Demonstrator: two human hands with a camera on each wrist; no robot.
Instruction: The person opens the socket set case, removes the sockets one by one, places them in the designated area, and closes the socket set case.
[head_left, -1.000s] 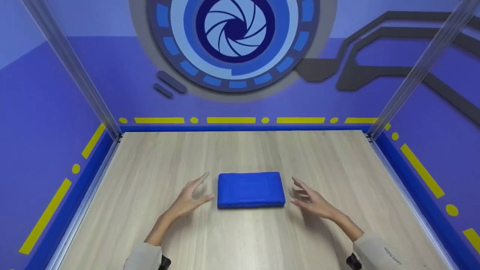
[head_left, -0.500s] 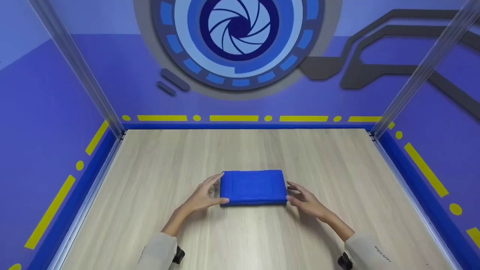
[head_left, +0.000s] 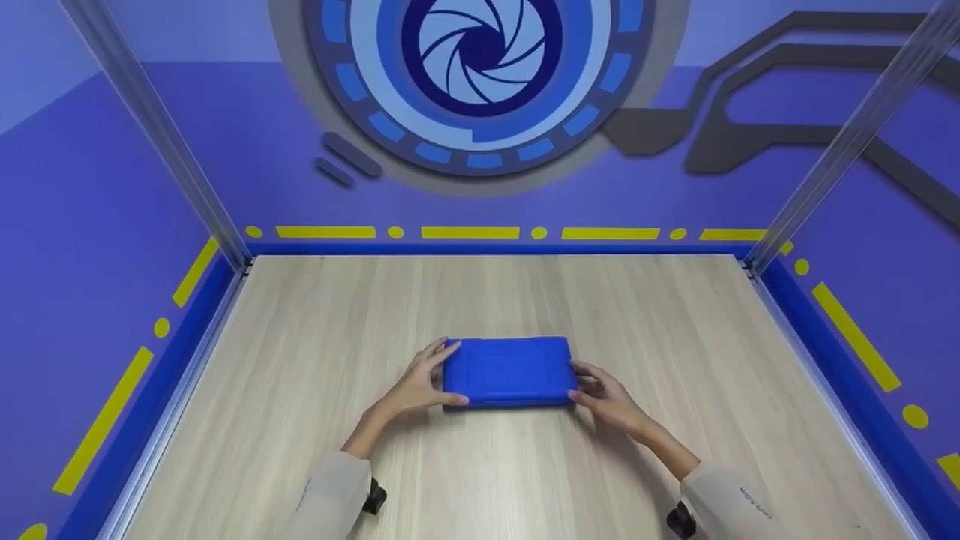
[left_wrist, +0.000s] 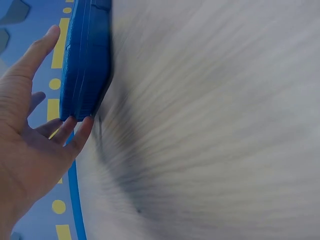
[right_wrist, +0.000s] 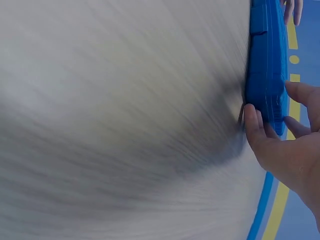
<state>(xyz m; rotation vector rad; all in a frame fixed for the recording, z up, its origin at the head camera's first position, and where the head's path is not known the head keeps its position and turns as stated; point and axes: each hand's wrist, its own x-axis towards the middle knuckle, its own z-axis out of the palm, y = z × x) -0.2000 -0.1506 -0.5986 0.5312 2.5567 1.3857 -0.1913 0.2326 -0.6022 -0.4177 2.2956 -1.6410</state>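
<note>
A flat, rectangular blue plastic case lies on the wooden table in the head view, its long side facing me. My left hand holds its left end, with the thumb at the near corner and fingers at the far corner. At the opposite end, my right hand grips the short side between thumb and fingers. In the left wrist view, several fingertips touch the end of the case. The right wrist view has fingers low against the case's end and the thumb on its upper side.
The light wooden tabletop is bounded by blue-purple walls with yellow dashes on the left, back and right. Metal posts stand at both back corners. A large round shutter-like emblem decorates the back wall.
Both hands have moved inward from beside the case to its two ends and taken hold of it. The case keeps its place on the table; the head view has shifted slightly.
</note>
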